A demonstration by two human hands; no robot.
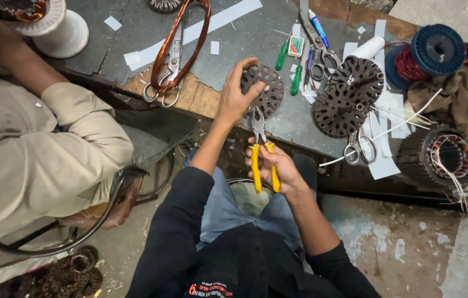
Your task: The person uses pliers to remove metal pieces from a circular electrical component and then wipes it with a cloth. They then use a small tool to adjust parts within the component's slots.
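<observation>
Both forearms reach forward from rolled-up black sleeves toward the tabletop (234,55) edge. The left hand (235,94) is raised highest, at that edge, fingers curled in a grip, thumb spread upward. The right hand (278,165) sits lower, short of the edge, fingers closed in a fist-like grasp.

I can't see the pliers' (260,144) tips behind the slotted disc (265,88); white spool (60,25) upper left and co-worker's arm (35,154) cut by frame edge.
</observation>
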